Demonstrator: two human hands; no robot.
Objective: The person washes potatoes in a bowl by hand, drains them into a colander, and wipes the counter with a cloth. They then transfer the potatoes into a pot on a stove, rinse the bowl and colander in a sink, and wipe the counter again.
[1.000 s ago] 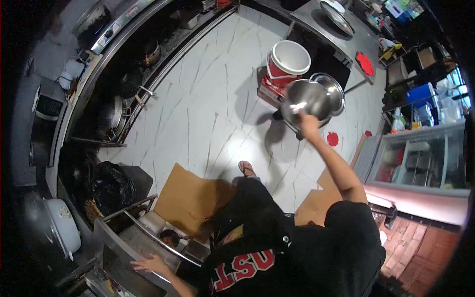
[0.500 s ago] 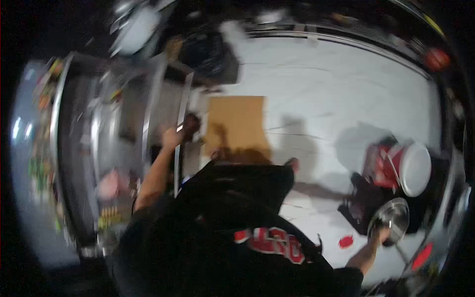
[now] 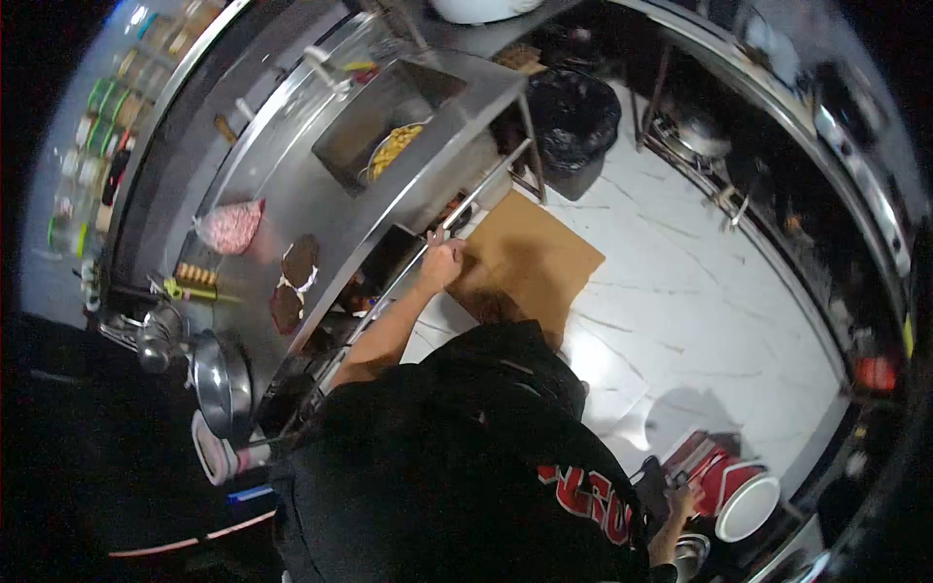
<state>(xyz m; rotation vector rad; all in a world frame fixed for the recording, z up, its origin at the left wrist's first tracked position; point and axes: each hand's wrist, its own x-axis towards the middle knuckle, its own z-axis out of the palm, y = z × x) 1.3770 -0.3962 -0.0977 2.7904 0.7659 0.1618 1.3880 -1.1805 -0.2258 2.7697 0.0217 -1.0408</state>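
My left hand [image 3: 444, 262] is held out in front of the steel counter with its fingers apart. It overlaps the metal rail [image 3: 471, 202] under the counter edge and appears to hold nothing. Low on the right, my right hand [image 3: 685, 497] is beside a red container [image 3: 727, 480] and a white round bucket or lid [image 3: 747, 507]. A shiny metal bowl [image 3: 691, 551] shows partly just below that hand. Its fingers are small and dim against dark things, so I cannot tell what they grip.
The steel counter [image 3: 335, 228] bears a bag of pink food [image 3: 233, 226], dark brown pieces [image 3: 300, 260] and a sink holding a bowl of yellow food [image 3: 397, 149]. Cardboard [image 3: 530, 255] lies on the white floor [image 3: 680, 262]. A black-bagged bin [image 3: 575, 126] stands at the counter's end.
The view has swung round, bringing the counter and sink into sharper sight. My right hand, earlier over the metal bowl, is now beside the red container. My left hand stays near the rail.
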